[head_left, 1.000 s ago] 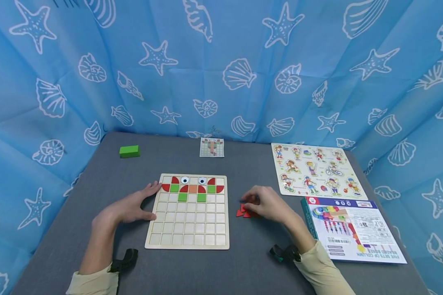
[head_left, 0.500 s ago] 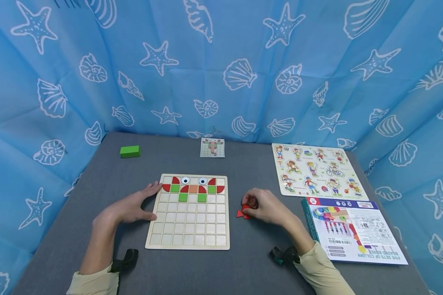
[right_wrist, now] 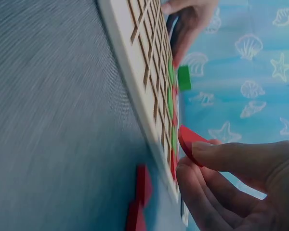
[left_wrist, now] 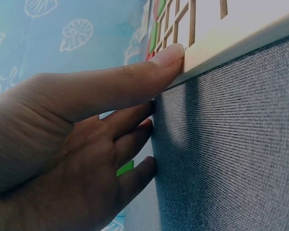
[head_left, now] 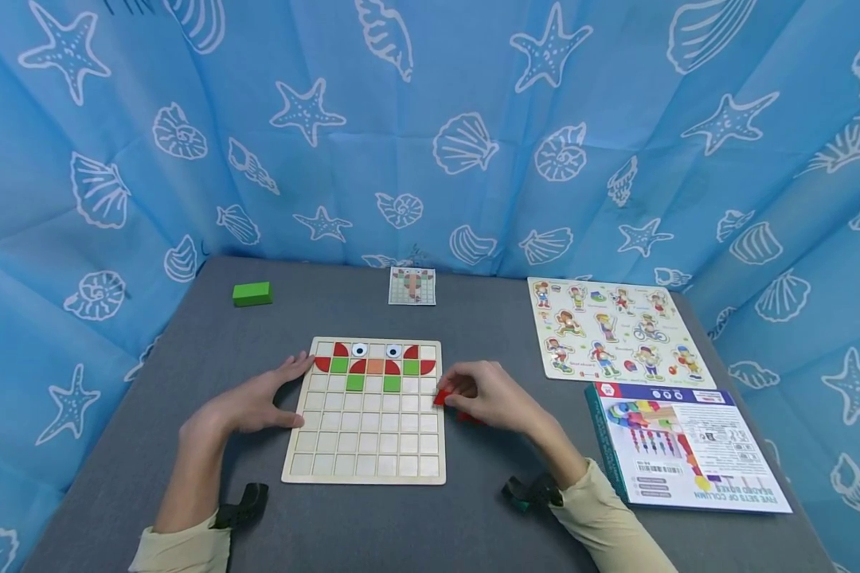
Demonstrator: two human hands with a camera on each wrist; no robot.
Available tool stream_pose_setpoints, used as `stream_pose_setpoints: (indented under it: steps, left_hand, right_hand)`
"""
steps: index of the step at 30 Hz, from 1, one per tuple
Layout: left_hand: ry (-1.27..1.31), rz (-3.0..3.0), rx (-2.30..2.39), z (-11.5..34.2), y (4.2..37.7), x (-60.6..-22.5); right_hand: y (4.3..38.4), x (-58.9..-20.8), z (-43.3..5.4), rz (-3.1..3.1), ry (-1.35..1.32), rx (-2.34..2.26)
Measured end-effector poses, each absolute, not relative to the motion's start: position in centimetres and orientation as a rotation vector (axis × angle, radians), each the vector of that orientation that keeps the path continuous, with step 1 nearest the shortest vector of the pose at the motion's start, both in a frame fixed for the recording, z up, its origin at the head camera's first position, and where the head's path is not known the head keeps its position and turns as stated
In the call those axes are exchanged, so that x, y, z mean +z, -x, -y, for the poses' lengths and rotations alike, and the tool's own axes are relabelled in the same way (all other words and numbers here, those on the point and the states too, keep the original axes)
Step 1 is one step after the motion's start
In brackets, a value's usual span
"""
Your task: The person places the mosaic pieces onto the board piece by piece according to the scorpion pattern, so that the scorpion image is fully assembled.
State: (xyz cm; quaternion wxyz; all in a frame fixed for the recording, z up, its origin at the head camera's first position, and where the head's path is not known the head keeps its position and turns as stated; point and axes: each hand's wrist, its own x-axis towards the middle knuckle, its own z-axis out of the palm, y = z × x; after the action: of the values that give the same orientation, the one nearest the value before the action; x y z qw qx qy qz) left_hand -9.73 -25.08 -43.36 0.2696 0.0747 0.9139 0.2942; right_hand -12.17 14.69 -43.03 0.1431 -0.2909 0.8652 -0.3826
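Observation:
In the head view my right hand (head_left: 493,395) pinches a small red tile (head_left: 442,396) between thumb and fingers, at the right edge of the wooden grid board (head_left: 361,469). The right wrist view shows that red tile (right_wrist: 189,143) tilted, with a curved edge. More red tiles (right_wrist: 143,186) lie on the table under the right hand, partly hidden by it in the head view. My left hand (head_left: 258,400) rests at the board's left edge with fingers spread, its thumb (left_wrist: 167,55) on the rim. Red, green and orange tiles and two eye tiles (head_left: 394,351) fill squares in the board's upper rows.
A small pattern card (head_left: 412,286) lies behind the board. A green block (head_left: 252,294) sits at the back left. On the right are a picture puzzle board (head_left: 591,364) and a flat box (head_left: 688,446). A blue shell-print curtain (head_left: 430,207) surrounds the table.
The right hand has picked a red tile out of the loose ones and carried it left to the board's edge. The left hand and the board have stayed put.

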Motion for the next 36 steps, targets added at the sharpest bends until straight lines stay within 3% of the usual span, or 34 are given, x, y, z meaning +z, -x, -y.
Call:
stream_pose_setpoints:
  steps: [17, 36]
  left_hand:
    - [-0.202, -2.455, 0.794, 25.2, 9.9, -43.3]
    - [-0.197, -2.454, 0.793, 25.1, 9.9, -43.5]
  right_hand:
    - [12.9, -43.7, -7.4, -2.479, 0.886, -1.063]
    - [12.1, -43.9, -7.3, -2.485, 0.905, -1.11]
